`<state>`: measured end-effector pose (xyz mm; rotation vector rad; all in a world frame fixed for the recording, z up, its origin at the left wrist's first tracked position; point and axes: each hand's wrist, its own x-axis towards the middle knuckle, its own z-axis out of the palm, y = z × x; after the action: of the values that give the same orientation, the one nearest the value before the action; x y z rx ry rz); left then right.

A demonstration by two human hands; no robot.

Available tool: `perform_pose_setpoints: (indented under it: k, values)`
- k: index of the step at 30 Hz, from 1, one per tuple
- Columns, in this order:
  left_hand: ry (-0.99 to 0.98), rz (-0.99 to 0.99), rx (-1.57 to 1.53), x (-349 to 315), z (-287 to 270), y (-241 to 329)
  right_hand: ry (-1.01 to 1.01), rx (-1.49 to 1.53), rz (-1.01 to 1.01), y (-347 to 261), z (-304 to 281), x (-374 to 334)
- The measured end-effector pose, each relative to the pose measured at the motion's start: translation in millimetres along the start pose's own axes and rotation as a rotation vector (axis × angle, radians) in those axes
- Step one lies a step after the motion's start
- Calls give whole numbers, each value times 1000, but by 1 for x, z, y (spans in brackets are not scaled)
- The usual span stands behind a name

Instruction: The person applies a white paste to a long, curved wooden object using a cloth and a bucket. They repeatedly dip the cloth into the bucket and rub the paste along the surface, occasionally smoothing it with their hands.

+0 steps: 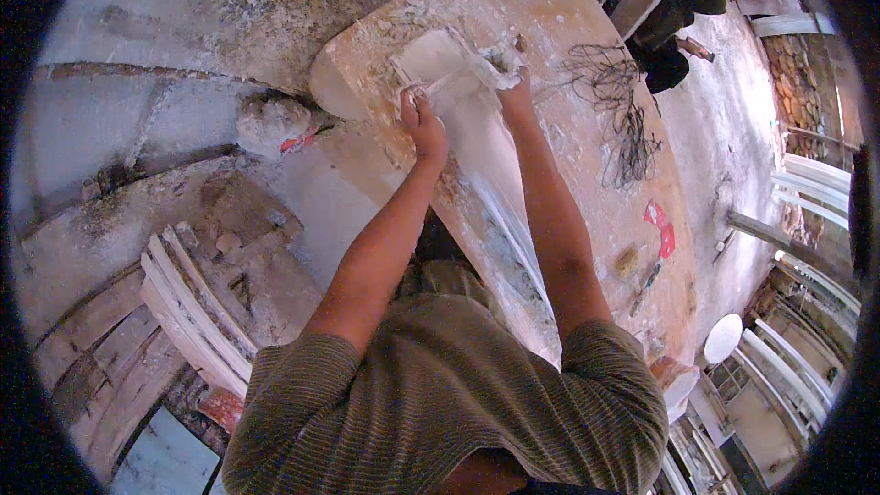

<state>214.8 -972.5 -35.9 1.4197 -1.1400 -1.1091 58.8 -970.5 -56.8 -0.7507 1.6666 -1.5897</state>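
A long pale mould or strip [481,142], smeared with white plaster-like paste, runs along the worktable [559,165] from near my body toward the far end. At its left edge is my left hand [424,126], fingers curled and whitened at the tips; whatever they may hold is too small to make out. Across the strip, my right hand [515,87] is closed around a whitish, paste-covered lump [500,64], whose kind I cannot tell. A faint pale band seems to span the strip between both hands.
Dark tangled fibres or wire [623,115] lie on the table's right side. Nearer are a red-and-white wrapper [660,227], a yellowish sponge-like block [627,262] and a thin tool [645,289]. A whitish sack [273,124] sits left. Another person [674,14] is at upper right.
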Motion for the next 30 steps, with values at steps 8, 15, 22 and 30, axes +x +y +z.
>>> perform_pose_setpoints:
  k: [8,15,22,30]
  values:
    - [-54,-4,-171,-157,-7,-18,-39,43,-54,-16,-100,-125]
    - [-171,52,-178,-307,-16,-18,10,-47,-24,-16,-208,-240]
    - [-202,32,-237,-464,-20,-29,-30,-166,-17,-6,-320,-356]
    - [-136,19,-146,-655,-22,-41,-112,-95,-44,-25,-437,-500]
